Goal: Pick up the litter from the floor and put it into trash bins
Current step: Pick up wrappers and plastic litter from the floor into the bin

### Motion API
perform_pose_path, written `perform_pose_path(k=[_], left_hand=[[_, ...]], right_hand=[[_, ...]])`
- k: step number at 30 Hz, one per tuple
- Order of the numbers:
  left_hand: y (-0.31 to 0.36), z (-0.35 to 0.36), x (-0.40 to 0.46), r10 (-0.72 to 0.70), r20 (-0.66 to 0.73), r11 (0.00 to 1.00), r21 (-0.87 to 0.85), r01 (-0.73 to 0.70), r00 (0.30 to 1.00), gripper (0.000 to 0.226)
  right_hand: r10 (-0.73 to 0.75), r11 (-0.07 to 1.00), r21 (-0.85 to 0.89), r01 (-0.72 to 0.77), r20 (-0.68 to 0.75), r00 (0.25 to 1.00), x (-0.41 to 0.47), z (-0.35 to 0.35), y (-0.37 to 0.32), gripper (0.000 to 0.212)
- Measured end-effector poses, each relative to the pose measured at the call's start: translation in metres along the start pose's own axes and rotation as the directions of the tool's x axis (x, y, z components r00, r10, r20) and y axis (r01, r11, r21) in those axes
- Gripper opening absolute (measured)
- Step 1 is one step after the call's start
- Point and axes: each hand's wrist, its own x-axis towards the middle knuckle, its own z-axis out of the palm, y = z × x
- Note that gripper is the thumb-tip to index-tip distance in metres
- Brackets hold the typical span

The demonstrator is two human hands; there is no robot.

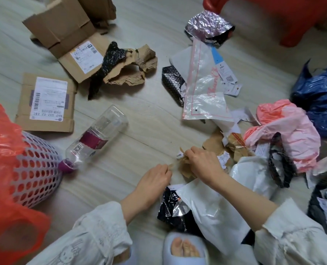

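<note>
Litter covers the floor. My right hand [202,163] grips a bunch of torn brown paper scraps [185,168] low in the middle of the view. My left hand [155,180] pinches a small brown scrap [171,166] just left of it. A perforated lilac trash bin [36,169] lined with a red plastic bag [0,142] lies at the left. An empty clear plastic bottle [97,136] with a purple cap lies beside the bin. A white plastic mailer [210,207] and a black foil bag [170,207] lie under my right forearm.
Flattened cardboard boxes [46,102] and torn brown padding [132,69] lie at the upper left. A clear zip bag [202,81], a silver foil bag [208,25], pink [290,131] and blue bags [319,96] crowd the right. A red stool [284,18] stands at the top right. My slippered foot [185,247] is at the bottom.
</note>
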Motion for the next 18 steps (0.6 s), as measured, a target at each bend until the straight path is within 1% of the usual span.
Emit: perform_pose_path(k=[1,2,3,4,5,6,7,8,10,12,14,16,18], left_hand=[[-0.001,0.001,0.0,0.032,-0.004,0.999,0.043,-0.032,0.999,0.031],[-0.003,-0.002,-0.002,0.046,-0.031,0.997,0.064,-0.043,0.998,0.028],[-0.007,-0.002,-0.003,0.059,-0.068,0.996,0.075,-0.054,0.996,0.018],[-0.013,-0.005,-0.006,0.047,-0.14,0.997,0.067,-0.038,0.989,0.006],[-0.018,-0.012,-0.011,0.021,-0.185,1.0,0.014,-0.018,0.982,0.006],[-0.023,-0.019,-0.018,-0.033,-0.244,0.997,-0.076,0.015,0.969,0.007],[-0.029,-0.029,-0.023,-0.105,-0.296,0.981,-0.187,0.05,0.949,0.009],[-0.034,-0.038,-0.027,-0.177,-0.356,0.959,-0.271,0.08,0.917,0.013],[-0.043,-0.063,-0.041,-0.275,-0.426,0.923,-0.367,0.114,0.862,0.012],[-0.051,-0.096,-0.061,-0.326,-0.491,0.908,-0.4,0.124,0.808,0.009],[-0.056,-0.127,-0.081,-0.381,-0.554,0.894,-0.426,0.141,0.74,0.008],[-0.064,-0.159,-0.106,-0.42,-0.646,0.891,-0.426,0.155,0.637,0.004],[-0.072,-0.189,-0.143,-0.46,-0.73,0.884,-0.427,0.189,0.505,0.006]], right_hand=[[-0.003,1.0,0.016,0.003,0.001,1.0,0.001,-0.002,-0.001,0.038],[-0.001,0.999,0.035,0.001,-0.008,1.0,0.002,-0.002,-0.003,0.039],[-0.001,0.999,0.048,0.003,-0.023,1.0,0.003,-0.009,-0.006,0.037],[-0.008,0.998,0.054,0.011,-0.054,0.999,0.002,-0.016,-0.011,0.031],[-0.014,0.996,0.092,0.02,-0.071,0.997,0.002,-0.025,-0.016,0.022],[0.001,0.989,0.148,0.016,-0.112,0.994,0.005,-0.033,-0.021,0.016],[0.032,0.979,0.205,-0.01,-0.107,0.994,0.009,-0.043,-0.027,0.018],[0.053,0.963,0.267,-0.028,-0.087,0.995,0.013,-0.054,-0.034,0.02],[0.094,0.916,0.399,-0.032,-0.136,0.986,0.021,-0.078,-0.052,0.021],[0.105,0.882,0.471,0.002,-0.201,0.974,0.029,-0.113,-0.08,0.024],[0.07,0.857,0.511,0.063,-0.237,0.969,0.041,-0.146,-0.108,0.021],[0.032,0.828,0.543,0.14,-0.295,0.955,0.051,-0.181,-0.143,0.01],[-0.014,0.787,0.579,0.215,-0.332,0.943,0.055,-0.21,-0.186,0.005]])
